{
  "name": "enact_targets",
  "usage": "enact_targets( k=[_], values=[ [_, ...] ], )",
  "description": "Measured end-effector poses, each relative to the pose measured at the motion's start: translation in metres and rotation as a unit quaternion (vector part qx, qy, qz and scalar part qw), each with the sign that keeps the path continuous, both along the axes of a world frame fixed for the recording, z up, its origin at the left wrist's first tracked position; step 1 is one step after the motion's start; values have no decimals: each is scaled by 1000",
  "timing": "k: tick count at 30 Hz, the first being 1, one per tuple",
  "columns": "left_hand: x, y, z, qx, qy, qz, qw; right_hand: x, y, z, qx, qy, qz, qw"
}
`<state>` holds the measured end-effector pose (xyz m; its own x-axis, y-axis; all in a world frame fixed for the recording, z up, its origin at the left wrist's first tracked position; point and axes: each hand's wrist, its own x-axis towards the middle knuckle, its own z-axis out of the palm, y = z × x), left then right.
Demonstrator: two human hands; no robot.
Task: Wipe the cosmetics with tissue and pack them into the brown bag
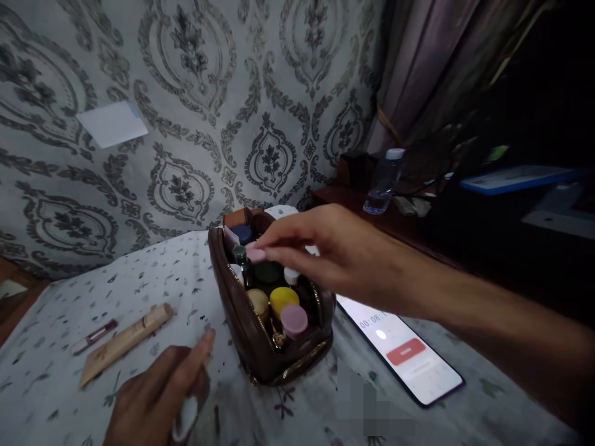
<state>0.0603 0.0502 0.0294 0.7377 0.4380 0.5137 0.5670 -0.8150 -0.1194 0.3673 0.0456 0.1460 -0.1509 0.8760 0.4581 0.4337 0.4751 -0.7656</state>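
Observation:
A brown zippered cosmetic bag stands unzipped on the patterned cloth, packed with several small jars and bottles. Inside it are a yellow lid, a pink lid, a beige lid, a dark blue lid and a dark-capped bottle. My right hand reaches over the bag, thumb and fingers closed on a pink item whose kind I cannot tell. Left of the bag, my left hand is low over the cloth, fingers curled by a whitish rounded object, partly hidden.
A beige tube and a slim lip gloss tube lie at left. A lit phone lies right of the bag. Behind stand a patterned wall with a white paper, and a water bottle on a dark table.

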Motion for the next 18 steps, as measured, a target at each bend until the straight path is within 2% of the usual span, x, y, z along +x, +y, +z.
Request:
enact_targets(
  k=[4, 6, 8, 9, 11, 14, 16, 18],
  values=[
    [-47, 11, -14, 35, -20, 62, 997, -3, -22, 4, 18, -35, -34, 999],
    [-66, 15, -15, 24, -63, 120, 990, -9, -36, -3, 5, -33, -30, 999],
    [-83, 15, -10, -20, -134, 195, 971, -18, -51, -17, -7, -50, -2, 999],
    [-91, 15, -7, -55, -182, 241, 952, -23, -58, -27, -9, -68, 14, 998],
    [-108, 15, 2, -125, -291, 325, 891, -34, -71, -51, -5, -103, 53, 993],
    [-138, 16, 10, -166, -426, 382, 803, -58, -78, -86, -34, -116, 83, 989],
    [-158, 17, 11, -158, -456, 401, 779, -78, -76, -103, -50, -109, 136, 983],
    [-174, 20, 10, -147, -449, 416, 777, -100, -70, -111, -72, -110, 197, 972]
  ],
)
